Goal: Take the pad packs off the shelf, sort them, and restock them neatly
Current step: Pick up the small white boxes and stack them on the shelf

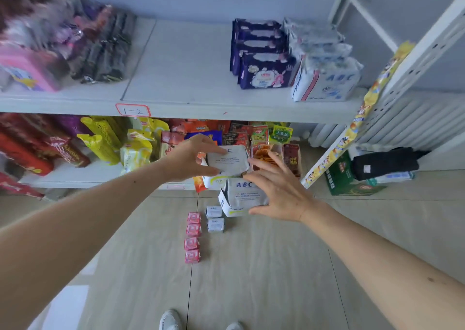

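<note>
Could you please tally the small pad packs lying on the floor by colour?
Pink packs: 4
White ABC packs: 2
Total: 6

Pad packs (264, 70) on white shelf (186, 78)

A: Two white ABC pad packs (227, 160) mid-frame, one held above the other (242, 195), both tilted.

B: And on the shelf (188, 78), upper right?

A: Navy packs (261, 58) lined up front to back, white-and-blue ABC packs (327, 75) just beside them on the right.

B: Down on the floor?

A: Four pink packs (192, 238) in a column, two small white ones (214, 217) just beside them, lower centre.
</note>
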### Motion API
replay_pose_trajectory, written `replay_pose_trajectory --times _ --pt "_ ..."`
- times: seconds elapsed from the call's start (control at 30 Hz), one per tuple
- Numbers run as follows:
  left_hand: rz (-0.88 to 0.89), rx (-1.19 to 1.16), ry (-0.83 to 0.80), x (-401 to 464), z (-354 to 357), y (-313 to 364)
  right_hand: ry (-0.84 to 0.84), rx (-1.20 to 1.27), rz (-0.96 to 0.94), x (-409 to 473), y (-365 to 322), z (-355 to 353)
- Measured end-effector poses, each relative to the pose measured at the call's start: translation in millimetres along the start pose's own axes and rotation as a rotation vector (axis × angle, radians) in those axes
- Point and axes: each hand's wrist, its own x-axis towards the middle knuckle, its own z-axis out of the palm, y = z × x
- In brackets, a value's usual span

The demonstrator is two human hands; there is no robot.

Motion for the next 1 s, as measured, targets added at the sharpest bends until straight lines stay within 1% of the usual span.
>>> replay_pose_trajectory --times 0.1,0.23,0.33,0.43,0.6,0.7,1.0 --pt "0.020 0.035 0.022 5 -39 22 0.037 0.024 0.020 24 0 -37" --pt "0.048 0.026 0.115 25 -89 37 0.014 -0.043 0.038 74 3 -77" --pt "0.086 0.026 0.169 49 -125 34 0.022 -0.113 0.022 118 11 -100" --pt "0.079 -0.018 0.210 79 -158 20 0.034 -0.139 0.006 160 23 -114" --pt "0.074 -0.114 0.197 129 -200 -9 0.001 -0.146 0.048 227 43 -107" --pt "0.063 -0.125 0.181 155 -213 -22 0.005 -0.148 0.086 256 57 -100" --pt "0.005 -0.280 0.122 210 -208 -60 -0.071 -0.122 0.131 290 97 -76"
